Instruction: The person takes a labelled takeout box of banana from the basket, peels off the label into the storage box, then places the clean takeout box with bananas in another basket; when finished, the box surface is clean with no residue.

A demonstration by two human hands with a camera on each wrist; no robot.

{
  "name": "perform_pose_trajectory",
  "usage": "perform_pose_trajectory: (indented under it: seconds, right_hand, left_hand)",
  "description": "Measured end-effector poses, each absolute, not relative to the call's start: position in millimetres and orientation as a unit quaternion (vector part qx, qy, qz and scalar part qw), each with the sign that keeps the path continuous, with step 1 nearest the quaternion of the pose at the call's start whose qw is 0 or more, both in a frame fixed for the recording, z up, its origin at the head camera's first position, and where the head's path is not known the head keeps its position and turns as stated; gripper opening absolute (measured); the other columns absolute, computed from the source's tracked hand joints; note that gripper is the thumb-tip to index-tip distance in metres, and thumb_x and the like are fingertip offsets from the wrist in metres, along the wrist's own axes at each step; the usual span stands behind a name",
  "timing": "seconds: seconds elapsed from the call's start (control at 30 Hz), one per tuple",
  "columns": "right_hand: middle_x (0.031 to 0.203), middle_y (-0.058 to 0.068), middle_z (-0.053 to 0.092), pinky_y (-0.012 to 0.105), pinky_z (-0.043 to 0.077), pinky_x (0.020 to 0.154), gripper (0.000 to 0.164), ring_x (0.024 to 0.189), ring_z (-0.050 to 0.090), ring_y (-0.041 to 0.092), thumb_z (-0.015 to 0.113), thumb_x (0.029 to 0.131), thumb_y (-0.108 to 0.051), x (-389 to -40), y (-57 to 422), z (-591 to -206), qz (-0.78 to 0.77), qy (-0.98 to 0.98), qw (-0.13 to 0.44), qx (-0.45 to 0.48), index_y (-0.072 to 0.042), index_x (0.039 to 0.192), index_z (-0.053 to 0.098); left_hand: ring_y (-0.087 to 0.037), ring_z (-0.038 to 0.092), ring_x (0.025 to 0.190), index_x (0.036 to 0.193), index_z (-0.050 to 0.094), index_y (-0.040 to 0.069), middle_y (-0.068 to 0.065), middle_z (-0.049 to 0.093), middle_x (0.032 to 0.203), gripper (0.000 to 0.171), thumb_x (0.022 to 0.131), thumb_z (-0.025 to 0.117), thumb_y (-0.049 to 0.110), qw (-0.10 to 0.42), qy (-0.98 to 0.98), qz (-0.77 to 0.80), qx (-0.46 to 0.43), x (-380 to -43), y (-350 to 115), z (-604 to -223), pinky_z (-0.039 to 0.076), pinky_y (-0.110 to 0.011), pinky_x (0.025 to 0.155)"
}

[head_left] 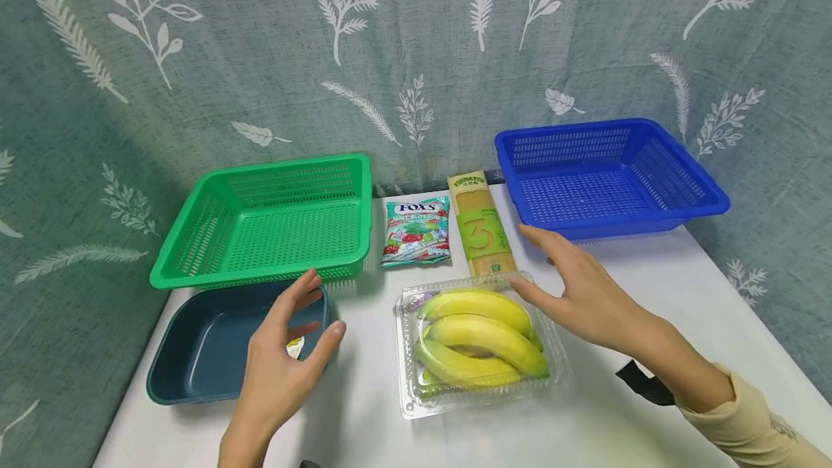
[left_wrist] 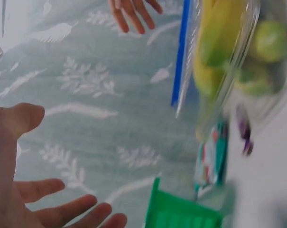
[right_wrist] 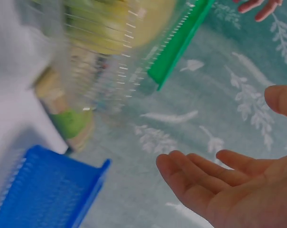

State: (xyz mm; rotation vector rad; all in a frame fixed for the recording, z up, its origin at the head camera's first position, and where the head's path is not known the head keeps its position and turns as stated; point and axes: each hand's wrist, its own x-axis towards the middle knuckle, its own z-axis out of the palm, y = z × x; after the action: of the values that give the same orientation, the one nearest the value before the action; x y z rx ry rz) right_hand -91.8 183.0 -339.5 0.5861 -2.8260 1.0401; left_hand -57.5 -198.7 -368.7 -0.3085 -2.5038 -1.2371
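A clear plastic clamshell box (head_left: 408, 381) with several yellow bananas (head_left: 484, 334) in it is at the front middle of the white table. My right hand (head_left: 585, 295) is raised by the box's right far corner, its fingers spread and holding nothing; the right wrist view shows a gap between this hand (right_wrist: 228, 185) and the box. To the left, my left hand (head_left: 279, 360) hovers in front of a dark blue tub (head_left: 214, 345), fingers parted, nothing held. Round green fruits (left_wrist: 271, 40) and a small purple wrapped piece (left_wrist: 244, 128) appear beside the bananas in the left wrist view.
A green basket (head_left: 292, 237) stands behind the tub, a blue basket (head_left: 598, 186) at the back right. Between them lie a Fox's candy bag (head_left: 416, 230) and a noodle pack (head_left: 482, 230). A small yellow-and-white item (head_left: 295, 347) shows beyond my left hand. Leaf-patterned curtain (head_left: 416, 56) hangs behind.
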Motion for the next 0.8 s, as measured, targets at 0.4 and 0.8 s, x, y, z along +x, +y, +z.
perform_pose_trajectory:
  seconds: [0.4,0.8]
  right_hand:
    - [0.151,0.02,0.04,0.062,0.048,0.092,0.071,0.126,0.049,0.044,0.061,0.1,-0.039,-78,205,-374,0.366,-0.92,0.018,0.139,-0.009,0.156,0.03]
    - [0.151,0.029,0.037,0.057,0.051,0.091,0.072,0.126,0.049,0.051,0.057,0.103,-0.038,-64,202,-417,0.428,-0.896,-0.043,0.108,-0.001,0.155,0.024]
  left_hand:
    - [-0.02,0.062,0.117,0.151,0.042,0.025,-0.002,0.057,0.139,0.067,0.093,0.073,0.036,0.064,-0.878,-0.47,-0.069,-55,-170,-407,0.058,-0.036,0.079]
    - [-0.03,0.063,0.114,0.154,0.037,0.022,-0.014,0.053,0.142,0.07,0.095,0.069,0.041,-0.031,-0.84,-0.542,-0.004,-51,-146,-432,0.059,-0.039,0.073]
